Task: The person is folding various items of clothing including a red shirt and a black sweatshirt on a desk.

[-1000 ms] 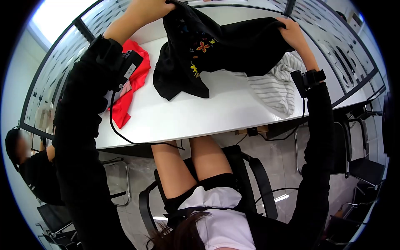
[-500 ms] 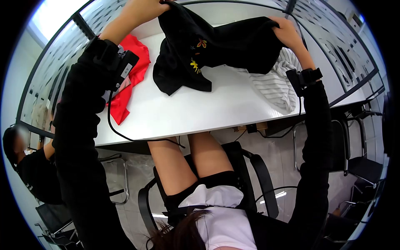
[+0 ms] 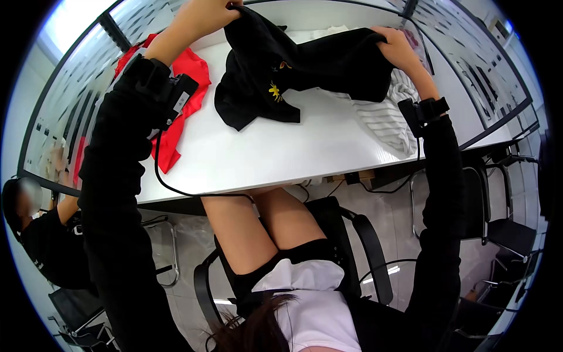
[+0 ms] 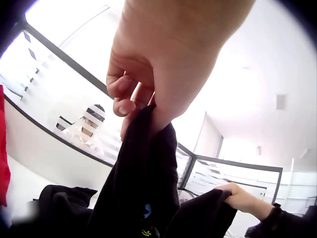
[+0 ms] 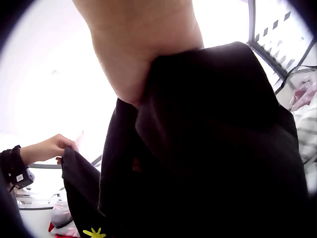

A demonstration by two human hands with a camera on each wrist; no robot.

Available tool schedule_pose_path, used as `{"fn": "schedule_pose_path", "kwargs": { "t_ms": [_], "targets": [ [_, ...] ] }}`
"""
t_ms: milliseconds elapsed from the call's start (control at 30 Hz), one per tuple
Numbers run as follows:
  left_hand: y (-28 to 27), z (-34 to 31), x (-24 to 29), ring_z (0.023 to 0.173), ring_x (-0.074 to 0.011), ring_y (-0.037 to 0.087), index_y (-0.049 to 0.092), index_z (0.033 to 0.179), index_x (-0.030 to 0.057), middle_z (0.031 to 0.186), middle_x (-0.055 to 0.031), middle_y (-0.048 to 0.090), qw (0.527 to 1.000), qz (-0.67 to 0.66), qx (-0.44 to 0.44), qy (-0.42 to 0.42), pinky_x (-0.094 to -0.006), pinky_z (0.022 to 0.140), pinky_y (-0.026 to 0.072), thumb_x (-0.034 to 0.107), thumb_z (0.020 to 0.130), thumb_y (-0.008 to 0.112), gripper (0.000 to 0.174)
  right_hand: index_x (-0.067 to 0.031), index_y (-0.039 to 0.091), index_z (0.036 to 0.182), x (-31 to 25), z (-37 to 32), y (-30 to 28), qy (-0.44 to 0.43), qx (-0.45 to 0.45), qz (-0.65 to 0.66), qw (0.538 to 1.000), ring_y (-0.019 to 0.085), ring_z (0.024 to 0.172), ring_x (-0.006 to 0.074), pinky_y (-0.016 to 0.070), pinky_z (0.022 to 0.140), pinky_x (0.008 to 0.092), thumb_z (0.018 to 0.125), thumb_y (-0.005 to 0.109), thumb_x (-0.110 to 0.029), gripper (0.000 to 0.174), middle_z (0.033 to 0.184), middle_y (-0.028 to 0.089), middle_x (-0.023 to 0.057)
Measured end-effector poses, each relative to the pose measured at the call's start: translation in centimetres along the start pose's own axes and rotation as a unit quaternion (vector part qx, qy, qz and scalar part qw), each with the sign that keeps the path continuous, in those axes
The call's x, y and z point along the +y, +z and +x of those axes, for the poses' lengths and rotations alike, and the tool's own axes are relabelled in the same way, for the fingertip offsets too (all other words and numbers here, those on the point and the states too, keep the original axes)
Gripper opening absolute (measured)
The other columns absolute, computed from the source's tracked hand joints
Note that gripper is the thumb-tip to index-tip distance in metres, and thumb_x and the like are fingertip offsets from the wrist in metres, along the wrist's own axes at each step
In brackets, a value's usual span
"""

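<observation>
A black garment [image 3: 328, 61] with colourful flower embroidery hangs between both hands over the white table. My left hand [image 3: 206, 16] pinches one upper corner between thumb and fingers; in the left wrist view the cloth drops in folds from that grip. My right hand [image 3: 400, 50] grips the opposite upper part. Its fingers are hidden behind the cloth in the right wrist view. Yellow petals [image 3: 275, 92] of the embroidery show near the lower left part, and the fabric sags in the middle. The lower left edge hangs close over the tabletop.
Red cloth [image 3: 190, 73] lies on the left of the white table [image 3: 258, 152], under the left forearm. A white-and-grey striped cloth [image 3: 387, 120] lies at the right. Framed partitions [image 3: 469, 76] border the table. Cables run from both wrist cameras. Another person [image 3: 50, 246] is at far left.
The garment, still held by both hands, has shifted slightly left at its right end, its lower edge rising a little. Less of the embroidery shows. The right hand has moved slightly left.
</observation>
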State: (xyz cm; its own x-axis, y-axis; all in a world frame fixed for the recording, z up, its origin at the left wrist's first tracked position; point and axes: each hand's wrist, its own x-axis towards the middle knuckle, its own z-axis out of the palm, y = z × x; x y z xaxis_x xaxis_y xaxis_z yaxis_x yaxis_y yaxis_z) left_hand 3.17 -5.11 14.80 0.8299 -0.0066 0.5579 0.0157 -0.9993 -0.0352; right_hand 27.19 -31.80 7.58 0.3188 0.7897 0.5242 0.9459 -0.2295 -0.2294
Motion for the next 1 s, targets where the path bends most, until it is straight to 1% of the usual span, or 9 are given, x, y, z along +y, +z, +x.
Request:
{"fn": "schedule_pose_path", "kwargs": {
  "t_ms": [67,167,267,367,467,567,667,767,1000],
  "targets": [
    [0.4,-0.1,-0.2,0.067,-0.0354,0.056,0.060,0.073,0.0015,0.069,-0.0189,0.058,1.000,-0.001,-0.005,-0.011,-0.0402,0.060,0.0447,0.015,0.063,0.054,0.018,0.0001,0.057,0.095,-0.6,-0.2,0.4,-0.011,0.009,0.017,1.000,0.057,0.080,0.0325,0.0437,0.072,0.0324,0.075,0.052,-0.003,0.021,0.084,0.060,0.0182],
    [1.0,-0.1,-0.2,0.069,-0.0352,0.057,0.061,0.073,0.0022,0.071,-0.0182,0.059,1.000,0.011,-0.019,-0.015,-0.0401,0.062,0.0447,0.017,0.064,0.060,0.017,-0.0006,0.056,0.086,-0.8,-0.8,1.2,-0.027,0.033,0.033,0.999,0.053,0.077,0.0384,0.0428,0.068,0.0376,0.074,0.053,-0.006,0.014,0.079,0.057,0.0202],
    [2.7,1.1,-2.3,0.072,-0.0204,0.059,0.062,0.090,0.0050,0.075,-0.0101,0.061,0.996,0.050,-0.077,-0.002,-0.0289,0.071,0.0458,0.016,0.079,0.055,0.017,-0.0009,0.056,0.085,-0.9,-1.3,1.1,-0.016,0.023,0.018,0.999,0.052,0.077,0.0384,0.0425,0.067,0.0383,0.072,0.053,-0.005,0.014,0.078,0.057,0.0202],
    [3.7,1.2,-2.5,0.062,-0.0250,0.056,0.061,0.086,0.0037,0.069,-0.0133,0.059,0.999,-0.007,0.001,0.042,-0.0311,0.063,0.0451,0.015,0.074,0.056,0.017,-0.0011,0.056,0.084,-0.7,-1.8,1.2,-0.025,0.003,0.006,1.000,0.052,0.076,0.0385,0.0421,0.066,0.0398,0.070,0.052,-0.004,0.014,0.076,0.057,0.0204],
    [2.5,0.9,0.2,0.062,-0.0257,0.054,0.060,0.086,0.0029,0.069,-0.0128,0.058,0.990,-0.044,-0.081,-0.109,-0.0316,0.061,0.0444,0.015,0.074,0.056,0.018,-0.0006,0.056,0.083,-1.2,-1.9,1.2,-0.020,0.000,0.015,1.000,0.053,0.077,0.0383,0.0420,0.067,0.0398,0.070,0.052,-0.003,0.014,0.076,0.057,0.0207],
    [4.1,0.8,-2.8,0.059,-0.0240,0.053,0.060,0.087,0.0029,0.068,-0.0120,0.057,0.998,0.027,-0.039,0.030,-0.0311,0.058,0.0437,0.015,0.074,0.055,0.018,0.0000,0.056,0.084,-2.0,-1.8,1.3,-0.014,0.001,0.015,1.000,0.053,0.077,0.0384,0.0423,0.067,0.0397,0.070,0.052,-0.003,0.015,0.078,0.058,0.0209],
    [3.7,0.0,-2.1,0.056,-0.0236,0.052,0.060,0.086,0.0030,0.067,-0.0123,0.056,0.996,-0.009,-0.066,-0.051,-0.0303,0.056,0.0430,0.015,0.075,0.055,0.017,0.0002,0.057,0.091,-0.5,-1.5,2.7,-0.038,-0.006,0.048,0.998,0.054,0.071,0.0337,0.0429,0.065,0.0319,0.068,0.051,0.005,0.024,0.078,0.058,0.0184],
    [4.3,-0.1,-3.1,0.054,-0.0233,0.051,0.060,0.086,0.0030,0.067,-0.0132,0.055,0.999,0.002,-0.036,0.004,-0.0300,0.055,0.0424,0.014,0.075,0.054,0.016,0.0008,0.057,0.091,-0.4,-2.3,3.6,-0.042,0.024,0.067,0.997,0.055,0.070,0.0321,0.0431,0.065,0.0311,0.068,0.050,0.005,0.025,0.076,0.058,0.0180],
    [4.2,0.4,-1.4,0.054,-0.0236,0.052,0.060,0.085,0.0024,0.065,-0.0133,0.055,0.994,0.030,-0.095,-0.043,-0.0300,0.055,0.0426,0.014,0.075,0.053,0.016,0.0002,0.057,0.091,-0.8,-3.4,3.4,-0.024,0.008,0.076,0.997,0.055,0.069,0.0317,0.0431,0.065,0.0313,0.067,0.049,0.005,0.026,0.073,0.057,0.0185]
  ]
}}
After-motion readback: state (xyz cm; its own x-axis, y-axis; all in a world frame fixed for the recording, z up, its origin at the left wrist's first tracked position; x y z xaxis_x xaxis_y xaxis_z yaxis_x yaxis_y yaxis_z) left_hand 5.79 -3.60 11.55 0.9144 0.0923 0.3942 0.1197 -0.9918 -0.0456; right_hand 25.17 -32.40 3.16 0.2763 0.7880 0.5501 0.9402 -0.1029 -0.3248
